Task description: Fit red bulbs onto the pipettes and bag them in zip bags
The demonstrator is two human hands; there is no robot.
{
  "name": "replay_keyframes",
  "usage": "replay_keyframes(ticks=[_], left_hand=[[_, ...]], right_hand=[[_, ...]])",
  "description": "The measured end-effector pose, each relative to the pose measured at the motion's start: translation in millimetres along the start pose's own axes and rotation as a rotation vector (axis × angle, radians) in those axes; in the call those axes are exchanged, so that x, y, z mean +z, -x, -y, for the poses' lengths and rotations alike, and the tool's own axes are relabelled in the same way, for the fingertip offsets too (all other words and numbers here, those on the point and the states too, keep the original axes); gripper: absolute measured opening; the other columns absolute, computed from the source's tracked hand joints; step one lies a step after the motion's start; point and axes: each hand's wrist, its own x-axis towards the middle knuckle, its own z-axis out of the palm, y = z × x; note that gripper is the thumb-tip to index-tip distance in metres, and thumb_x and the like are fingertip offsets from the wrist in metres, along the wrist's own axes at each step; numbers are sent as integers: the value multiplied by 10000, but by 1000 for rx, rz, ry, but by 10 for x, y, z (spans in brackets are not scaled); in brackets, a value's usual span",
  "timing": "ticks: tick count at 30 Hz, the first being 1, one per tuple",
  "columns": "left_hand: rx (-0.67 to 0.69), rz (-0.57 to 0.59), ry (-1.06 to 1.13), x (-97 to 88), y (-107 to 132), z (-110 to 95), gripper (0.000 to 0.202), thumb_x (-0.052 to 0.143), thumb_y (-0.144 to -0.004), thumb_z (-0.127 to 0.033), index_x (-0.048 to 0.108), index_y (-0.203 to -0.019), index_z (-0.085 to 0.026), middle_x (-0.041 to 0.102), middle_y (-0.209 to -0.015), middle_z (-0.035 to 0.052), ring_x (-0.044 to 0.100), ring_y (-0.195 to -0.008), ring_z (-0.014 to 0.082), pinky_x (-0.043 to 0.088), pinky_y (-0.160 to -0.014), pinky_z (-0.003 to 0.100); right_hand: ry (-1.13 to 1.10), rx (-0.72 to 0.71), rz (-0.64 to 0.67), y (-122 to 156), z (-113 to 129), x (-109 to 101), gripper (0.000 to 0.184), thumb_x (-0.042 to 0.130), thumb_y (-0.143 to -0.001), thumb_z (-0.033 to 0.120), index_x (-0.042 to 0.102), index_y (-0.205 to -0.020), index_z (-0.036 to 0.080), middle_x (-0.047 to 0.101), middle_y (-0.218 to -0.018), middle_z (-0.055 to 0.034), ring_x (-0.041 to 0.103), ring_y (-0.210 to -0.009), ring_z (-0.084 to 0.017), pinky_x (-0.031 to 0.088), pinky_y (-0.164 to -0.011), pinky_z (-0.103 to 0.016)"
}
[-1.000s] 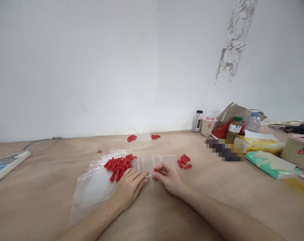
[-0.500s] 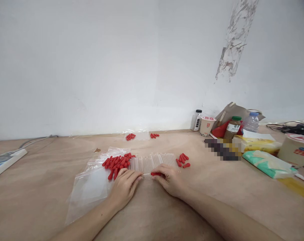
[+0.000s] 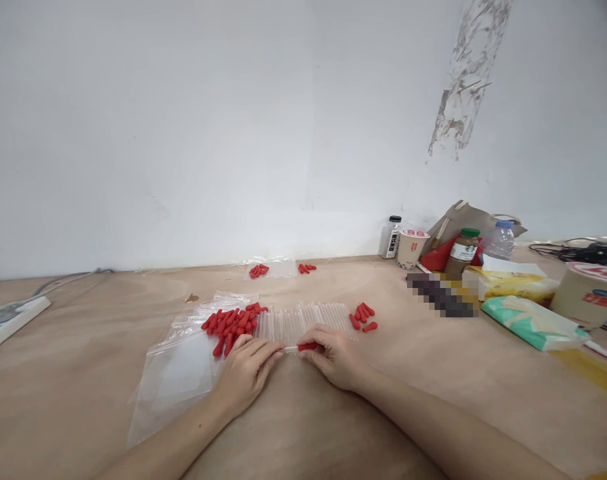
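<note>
Just in front of a row of clear tubes [image 3: 288, 325] on the brown tabletop [image 3: 303, 427], the two hands face each other: the left hand [image 3: 251, 370], fingers pressed together, pinches a single slim tube [image 3: 290, 349] against the thumb, and the right hand [image 3: 333, 357] pinches a red bulb [image 3: 307, 347] between thumb and curled fingers. The slim tube lies roughly level, its bare end at the bulb's mouth — whether it has entered, and how deep, I cannot tell. Both pieces are best held on one straight line, since a slanted push would likely fold the rim. Gripping the tube close to that end seems wise, as a thin wall could snap if bent. Steady pressure with a slight twist should serve better than a shove — and a light squeeze would leave the mouth round. The left hand should also mind the heap of red bulbs [image 3: 228, 323] and the plastic bags [image 3: 176, 373] beside it, and neither hand should nudge the row.
</note>
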Motion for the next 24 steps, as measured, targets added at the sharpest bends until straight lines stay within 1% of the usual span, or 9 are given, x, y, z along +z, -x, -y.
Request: replay_keyframes(ticks=[7, 11, 13, 18, 24], left_hand=[[44, -16, 51, 3, 28, 48, 236, 415, -906, -201, 580, -1072, -225, 642, -853, 24, 545, -716, 133, 359, -688, 281], [106, -42, 78, -7, 35, 76, 250, 412, -907, -190, 579, -1091, -218, 634, -821, 29, 532, -691, 128, 352, -660, 266], [134, -29, 78, -11, 36, 81, 252, 414, -908, -188, 570, -1103, -218, 635, -806, 25, 529, -681, 126, 344, -650, 264], [180, 16, 8, -13, 44, 80, 247, 409, -908, -195, 561, -1103, -202, 610, -729, 15, 491, -612, 121, 314, -621, 270], [231, 32, -57, -33, 66, 71, 268, 387, -909, -198, 562, -1112, -197, 562, -647, 1, 471, -576, 124, 292, -598, 266]], right_hand=[[21, 20, 9, -6, -37, 24, 101, 527, -808, 209, 615, -848, 182, 613, -776, -17, 554, -708, -116, 436, -655, -232], [16, -32, 33, -10, -66, 35, 109, 520, -819, 223, 617, -841, 177, 608, -784, -31, 555, -724, -118, 439, -662, -231], [25, -65, 29, -7, -66, 34, 113, 513, -823, 225, 614, -825, 176, 605, -763, -33, 549, -706, -119, 438, -643, -230], [16, -95, 46, 14, -55, 21, 107, 517, -816, 217, 616, -816, 175, 605, -742, -33, 547, -681, -117, 436, -626, -230], [32, -104, 74, 27, -38, 15, 95, 550, -792, 219, 629, -800, 166, 604, -713, -33, 540, -650, -115, 427, -600, -226]])
